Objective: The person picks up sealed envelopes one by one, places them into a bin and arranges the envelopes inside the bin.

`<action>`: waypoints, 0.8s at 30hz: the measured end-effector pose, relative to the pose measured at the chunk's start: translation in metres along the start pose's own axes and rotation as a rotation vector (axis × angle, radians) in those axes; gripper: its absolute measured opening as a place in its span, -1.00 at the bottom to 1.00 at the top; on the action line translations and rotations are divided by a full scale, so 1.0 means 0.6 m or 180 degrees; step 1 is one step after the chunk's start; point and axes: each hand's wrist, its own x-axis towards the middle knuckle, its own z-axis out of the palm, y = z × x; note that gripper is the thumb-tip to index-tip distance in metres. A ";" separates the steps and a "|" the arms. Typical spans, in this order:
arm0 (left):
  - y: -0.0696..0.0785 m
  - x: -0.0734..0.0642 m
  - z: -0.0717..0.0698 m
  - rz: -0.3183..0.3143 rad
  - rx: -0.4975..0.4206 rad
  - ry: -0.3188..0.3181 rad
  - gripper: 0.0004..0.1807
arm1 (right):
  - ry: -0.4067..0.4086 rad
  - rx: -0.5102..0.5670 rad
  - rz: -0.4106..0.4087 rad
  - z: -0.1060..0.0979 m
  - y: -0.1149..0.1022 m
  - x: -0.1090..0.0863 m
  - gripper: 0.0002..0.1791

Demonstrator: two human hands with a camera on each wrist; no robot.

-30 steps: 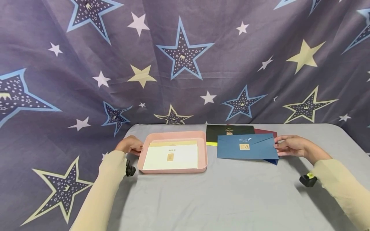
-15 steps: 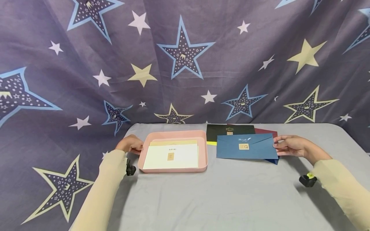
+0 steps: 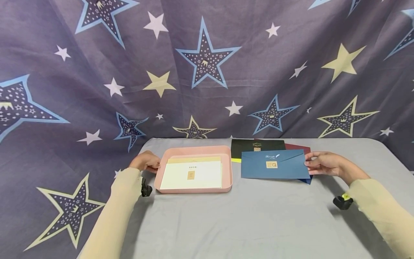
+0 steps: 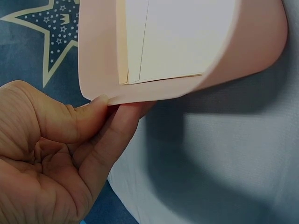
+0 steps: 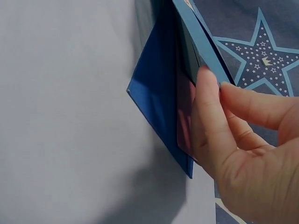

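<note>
R hand (image 3: 325,163) pinches blue envelope (image 3: 275,164) by R edge, held over navy envelope (image 5: 156,88); L hand (image 3: 146,161) grips pink tray (image 3: 227,169) at L rim. Rec.: firm pinch w/o creasing, envelope level, tray steady.

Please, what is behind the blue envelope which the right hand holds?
Behind the blue envelope, the head view shows parts of a black envelope, a red envelope, a yellow edge and a dark blue corner. The rest is covered; whether more lies there cannot be seen.
</note>
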 end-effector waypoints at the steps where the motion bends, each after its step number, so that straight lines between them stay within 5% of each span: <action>1: 0.000 0.001 0.001 0.0008 0.0014 -0.0004 -0.75 | -0.0005 -0.0002 0.0000 0.001 0.001 0.000 -0.76; 24: -0.003 0.013 -0.002 -0.0049 0.0050 -0.0003 -0.72 | 0.0002 -0.0064 -0.0081 0.008 0.001 0.004 -0.79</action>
